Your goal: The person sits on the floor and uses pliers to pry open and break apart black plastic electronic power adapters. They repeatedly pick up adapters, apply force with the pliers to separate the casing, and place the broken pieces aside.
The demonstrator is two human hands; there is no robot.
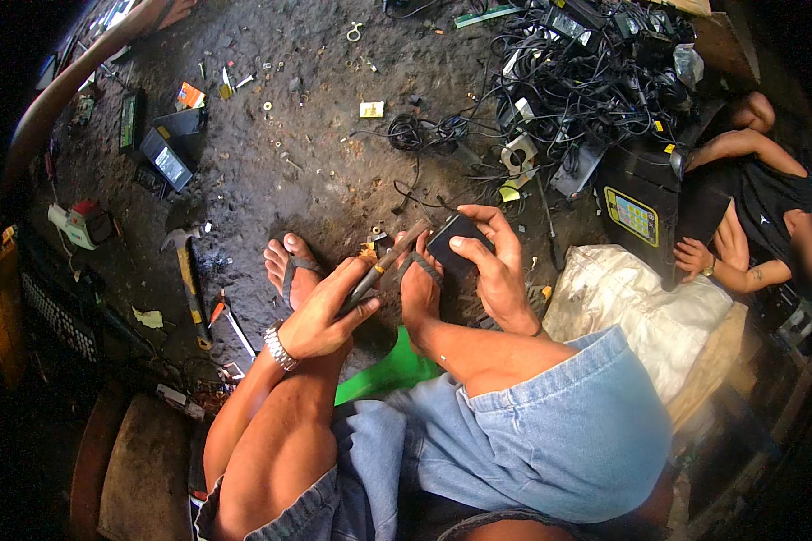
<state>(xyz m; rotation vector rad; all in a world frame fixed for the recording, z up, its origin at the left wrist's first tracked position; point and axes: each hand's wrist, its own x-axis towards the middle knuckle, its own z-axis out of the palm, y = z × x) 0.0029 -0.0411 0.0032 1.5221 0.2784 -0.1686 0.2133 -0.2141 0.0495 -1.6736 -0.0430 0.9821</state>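
Two bare hands work above the sandalled feet. Left hand (320, 316) has its fingers (352, 284) closed around a slim grey metal tool (383, 266), its tip just beside the small flat black plastic box (456, 243) that the right hand (492, 266) grips with curled fingers (483, 248).

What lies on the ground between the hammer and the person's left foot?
In the head view, between the hammer and the left foot, orange-handled pliers lie on the dirt ground beside small scattered debris.
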